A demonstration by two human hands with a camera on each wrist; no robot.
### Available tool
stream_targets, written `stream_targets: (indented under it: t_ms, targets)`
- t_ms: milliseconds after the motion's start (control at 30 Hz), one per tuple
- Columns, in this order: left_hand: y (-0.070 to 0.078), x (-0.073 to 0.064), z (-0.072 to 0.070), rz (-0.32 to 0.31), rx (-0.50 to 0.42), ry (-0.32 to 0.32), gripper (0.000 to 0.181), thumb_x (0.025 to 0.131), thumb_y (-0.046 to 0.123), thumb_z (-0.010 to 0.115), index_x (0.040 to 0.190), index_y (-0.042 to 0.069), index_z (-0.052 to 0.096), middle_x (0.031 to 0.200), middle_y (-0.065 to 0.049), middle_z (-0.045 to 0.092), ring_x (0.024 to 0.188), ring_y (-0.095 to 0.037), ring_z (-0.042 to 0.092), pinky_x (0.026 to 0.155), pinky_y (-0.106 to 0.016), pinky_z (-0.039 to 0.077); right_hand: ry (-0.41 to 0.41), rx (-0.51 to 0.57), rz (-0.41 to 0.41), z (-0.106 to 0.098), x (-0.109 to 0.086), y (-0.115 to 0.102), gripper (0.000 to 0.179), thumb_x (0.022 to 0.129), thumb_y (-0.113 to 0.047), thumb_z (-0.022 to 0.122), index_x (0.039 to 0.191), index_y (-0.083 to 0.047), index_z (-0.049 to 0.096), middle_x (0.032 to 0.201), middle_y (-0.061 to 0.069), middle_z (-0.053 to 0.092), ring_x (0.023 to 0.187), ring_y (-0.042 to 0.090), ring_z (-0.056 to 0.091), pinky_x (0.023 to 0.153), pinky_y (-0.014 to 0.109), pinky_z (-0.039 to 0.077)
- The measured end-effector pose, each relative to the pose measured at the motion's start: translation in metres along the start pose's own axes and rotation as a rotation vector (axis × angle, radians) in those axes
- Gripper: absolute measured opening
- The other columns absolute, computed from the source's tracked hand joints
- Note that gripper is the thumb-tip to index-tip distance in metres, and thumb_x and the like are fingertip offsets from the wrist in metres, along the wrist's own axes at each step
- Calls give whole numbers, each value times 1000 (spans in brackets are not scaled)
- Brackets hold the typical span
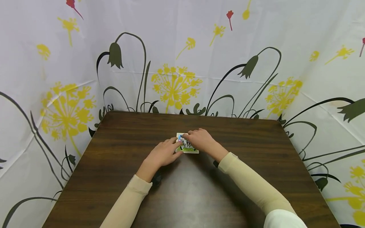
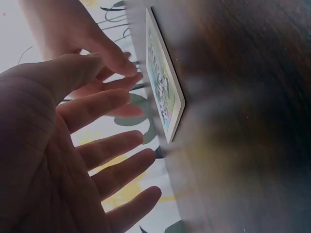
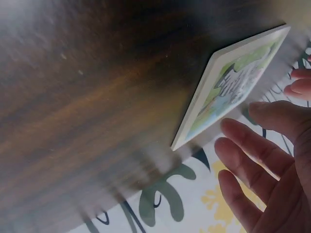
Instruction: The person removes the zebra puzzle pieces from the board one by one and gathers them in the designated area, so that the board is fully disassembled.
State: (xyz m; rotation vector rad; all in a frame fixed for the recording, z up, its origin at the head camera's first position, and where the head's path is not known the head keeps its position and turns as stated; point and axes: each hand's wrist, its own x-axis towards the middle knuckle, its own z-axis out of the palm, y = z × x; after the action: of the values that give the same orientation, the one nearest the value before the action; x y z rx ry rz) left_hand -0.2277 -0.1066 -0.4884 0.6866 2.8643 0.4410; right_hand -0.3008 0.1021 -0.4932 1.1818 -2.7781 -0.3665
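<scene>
A small flat board point(image 1: 188, 148) with a zebra picture and a pale border lies on the brown table, between the two hands. Its thick, light edge shows in the right wrist view, where the board point(image 3: 233, 82) rests flat. My left hand point(image 1: 162, 153) hovers at the board's left side, fingers spread and nothing held; in the left wrist view there is a gap between its fingertips point(image 2: 146, 158) and the board. Over the board's upper right reaches my right hand point(image 1: 201, 140), its fingers loosely bent and apart from the board, hiding part of the picture.
The dark wooden table point(image 1: 128, 142) extends around the board on all sides. Behind and beside it hangs a white curtain point(image 1: 176, 38) printed with yellow and grey-green flowers, meeting the table's far edge.
</scene>
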Motion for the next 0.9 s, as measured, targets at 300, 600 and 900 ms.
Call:
stream_targets:
  t_ms: [300, 600, 900]
  targets:
    - [1, 3, 0, -9, -9, -20, 52, 111, 38, 62, 158, 19, 56, 171, -20, 39, 152, -44, 47, 121, -63, 42, -33, -78, -58, -3, 21, 6, 27, 111, -25, 62, 136, -27, 71, 113, 1, 79, 93, 21, 78, 82, 39, 63]
    - [-4, 4, 6, -8, 24, -54, 53, 109, 41, 64, 159, 23, 56, 171, -15, 42, 154, -42, 45, 124, -63, 38, -101, -151, -138, 0, 29, 6, 32, 109, -28, 66, 140, -33, 70, 121, 0, 77, 99, 21, 78, 87, 39, 63]
    - [-9, 5, 6, -47, 44, -84, 43, 109, 40, 64, 146, 20, 68, 159, -11, 57, 149, -36, 52, 124, -60, 40, -117, -185, -150, -4, 39, 5, 32, 111, -27, 62, 141, -36, 70, 124, -1, 78, 103, 20, 78, 89, 40, 63]
